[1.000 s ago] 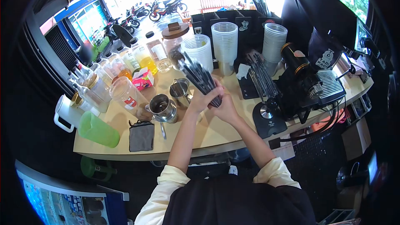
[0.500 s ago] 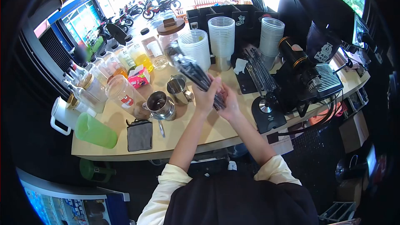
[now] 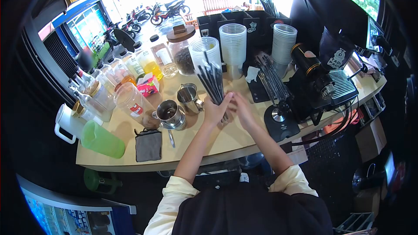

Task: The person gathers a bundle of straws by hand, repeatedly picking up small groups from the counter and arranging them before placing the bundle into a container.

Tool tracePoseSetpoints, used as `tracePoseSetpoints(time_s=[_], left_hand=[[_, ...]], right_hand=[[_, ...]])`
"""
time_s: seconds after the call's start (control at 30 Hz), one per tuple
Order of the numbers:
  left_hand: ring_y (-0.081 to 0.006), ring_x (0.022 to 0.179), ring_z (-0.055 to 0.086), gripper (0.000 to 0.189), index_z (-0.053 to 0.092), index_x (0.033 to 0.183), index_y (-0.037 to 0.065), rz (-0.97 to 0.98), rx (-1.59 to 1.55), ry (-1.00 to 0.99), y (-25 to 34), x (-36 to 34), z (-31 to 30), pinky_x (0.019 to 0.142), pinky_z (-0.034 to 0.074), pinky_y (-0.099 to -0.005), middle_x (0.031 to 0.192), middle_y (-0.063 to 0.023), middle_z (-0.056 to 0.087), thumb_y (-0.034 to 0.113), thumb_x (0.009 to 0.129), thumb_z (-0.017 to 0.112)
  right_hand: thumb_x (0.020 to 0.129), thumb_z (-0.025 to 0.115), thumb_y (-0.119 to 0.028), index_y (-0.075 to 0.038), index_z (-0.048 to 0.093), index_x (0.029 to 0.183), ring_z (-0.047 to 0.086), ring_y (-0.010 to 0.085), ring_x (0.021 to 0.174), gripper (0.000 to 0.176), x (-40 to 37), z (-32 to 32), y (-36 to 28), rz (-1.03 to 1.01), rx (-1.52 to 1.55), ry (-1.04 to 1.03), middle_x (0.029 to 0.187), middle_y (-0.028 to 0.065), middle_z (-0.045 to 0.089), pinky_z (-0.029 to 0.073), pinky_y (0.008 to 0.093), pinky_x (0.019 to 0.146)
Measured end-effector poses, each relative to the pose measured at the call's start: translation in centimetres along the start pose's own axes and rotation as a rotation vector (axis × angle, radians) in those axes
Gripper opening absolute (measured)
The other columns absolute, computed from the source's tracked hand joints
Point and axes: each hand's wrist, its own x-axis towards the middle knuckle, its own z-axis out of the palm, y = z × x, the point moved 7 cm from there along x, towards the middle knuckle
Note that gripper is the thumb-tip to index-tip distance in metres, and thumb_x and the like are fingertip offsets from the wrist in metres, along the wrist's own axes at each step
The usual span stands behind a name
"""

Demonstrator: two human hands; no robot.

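A bundle of black straws [image 3: 212, 80] stands nearly upright in my left hand [image 3: 216, 108], which is wrapped round its lower part. Close on the right side of the bundle is my right hand [image 3: 243, 111], its fingers loosely spread and the fingertips right by my left thumb. The lower ends of the straws show between my hands, over the wooden counter [image 3: 217, 141]. To the left of the bundle stand a metal pitcher [image 3: 189, 97] and a second metal pitcher [image 3: 170, 115]. Another bundle of black straws [image 3: 273, 80] in clear plastic lies to the right.
Stacks of plastic cups [image 3: 233, 45] line the back, beside a lidded jar of dark beans [image 3: 183, 56]. Syrup bottles [image 3: 148, 63], a green pitcher [image 3: 103, 140] and a grey cloth [image 3: 148, 146] are on the left. A coffee machine [image 3: 311, 72] and a tamper [image 3: 278, 114] stand right.
The straw bundle has swung from tilted leftward to more upright, its straws fanning at the top. My right hand has loosened from its lower end and moved slightly right.
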Motion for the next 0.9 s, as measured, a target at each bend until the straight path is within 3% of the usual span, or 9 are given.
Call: tracePoseSetpoints(time_s=[0.07, 0.17, 0.2, 0.33, 0.4, 0.5, 0.77, 0.83, 0.9], left_hand=[[-0.0063, 0.051, 0.051, 0.017, 0.054, 0.073, 0.002, -0.080, 0.330, -0.079, -1.2, -0.4, 0.1, 0.048, 0.041, -0.0213, 0.060, -0.0013, 0.054, 0.013, 0.078, 0.066], [-0.0072, 0.052, 0.053, 0.018, 0.056, 0.076, 0.001, -0.046, 0.188, -0.063, -3.4, -1.1, 0.7, 0.047, 0.041, -0.0226, 0.058, -0.0009, 0.056, 0.016, 0.076, 0.067], [-0.0080, 0.055, 0.054, 0.016, 0.055, 0.077, 0.000, 0.088, 0.228, -0.056, -2.1, -1.1, 0.8, 0.050, 0.042, -0.0225, 0.059, -0.0011, 0.056, 0.013, 0.076, 0.065], [-0.0085, 0.054, 0.053, 0.015, 0.055, 0.078, 0.000, -0.040, 0.170, -0.080, -2.4, -1.2, 0.7, 0.049, 0.040, -0.0235, 0.059, -0.0009, 0.056, 0.011, 0.075, 0.065], [-0.0079, 0.052, 0.050, 0.016, 0.055, 0.076, 0.000, 0.040, 0.219, -0.161, -2.8, -1.2, 1.0, 0.048, 0.039, -0.0249, 0.058, -0.0003, 0.054, 0.012, 0.075, 0.066], [-0.0066, 0.051, 0.046, 0.017, 0.054, 0.073, 0.000, 0.056, 0.244, -0.177, -2.2, -1.2, 1.5, 0.047, 0.038, -0.0250, 0.057, 0.0006, 0.052, 0.013, 0.074, 0.066], [-0.0065, 0.051, 0.049, 0.017, 0.054, 0.073, 0.002, 0.091, 0.234, -0.202, -2.2, -0.5, 1.7, 0.046, 0.039, -0.0233, 0.058, 0.0011, 0.053, 0.014, 0.075, 0.066], [-0.0066, 0.050, 0.048, 0.021, 0.054, 0.070, 0.001, 0.111, 0.228, -0.179, -1.4, -0.6, 1.8, 0.046, 0.038, -0.0247, 0.055, 0.0011, 0.052, 0.016, 0.074, 0.068], [-0.0071, 0.051, 0.051, 0.020, 0.056, 0.072, 0.000, -0.052, 0.196, -0.176, -1.8, -0.6, 1.9, 0.047, 0.041, -0.0237, 0.056, -0.0010, 0.054, 0.016, 0.073, 0.068]], right_hand=[[0.089, 0.048, -0.029, -0.009, 0.037, 0.128, 0.053, 0.0140, 0.094, 0.045, -0.5, 0.3, -5.2, -0.425, -0.030, 0.053, 0.104, 0.0020, 0.054, 0.041, 0.0282, 0.083], [0.085, 0.057, -0.017, -0.005, 0.034, 0.127, 0.050, 0.0134, 0.100, 0.050, -3.1, 4.5, -9.6, -0.685, -0.199, -0.103, 0.111, 0.0066, 0.051, 0.040, 0.0270, 0.085], [0.082, 0.059, -0.010, -0.002, 0.031, 0.128, 0.047, 0.0125, 0.103, 0.054, -2.1, 4.7, -8.4, -0.546, -0.265, -0.185, 0.118, 0.0102, 0.046, 0.039, 0.0273, 0.088], [0.081, 0.061, -0.013, -0.001, 0.028, 0.130, 0.045, 0.0143, 0.107, 0.060, -2.4, 4.2, -9.0, -0.522, -0.340, -0.161, 0.125, 0.0144, 0.041, 0.038, 0.0285, 0.089], [0.078, 0.063, -0.018, -0.002, 0.025, 0.133, 0.044, 0.0215, 0.113, 0.069, -5.3, 5.5, -13.9, -0.943, -0.757, 0.008, 0.130, 0.0171, 0.037, 0.036, 0.0336, 0.093], [0.073, 0.066, -0.020, -0.003, 0.022, 0.135, 0.033, 0.0303, 0.124, 0.078, -7.3, 7.6, -17.8, -1.162, -1.069, 0.021, 0.136, 0.0173, 0.030, 0.028, 0.0389, 0.100], [0.072, 0.067, -0.021, -0.004, 0.039, 0.127, 0.040, 0.0300, 0.120, 0.065, -6.8, 8.2, -16.9, -1.100, -1.380, -0.187, 0.127, 0.0151, 0.044, 0.029, 0.0384, 0.100], [0.070, 0.070, -0.018, -0.003, 0.040, 0.125, 0.040, 0.0250, 0.120, 0.065, -7.4, 7.5, -18.3, -1.070, -1.002, -0.138, 0.126, 0.0153, 0.045, 0.031, 0.0363, 0.098], [0.070, 0.070, -0.017, -0.001, 0.041, 0.124, 0.043, 0.0218, 0.117, 0.063, -6.4, 6.1, -17.4, -0.943, -0.795, -0.070, 0.123, 0.0150, 0.047, 0.034, 0.0348, 0.096]])
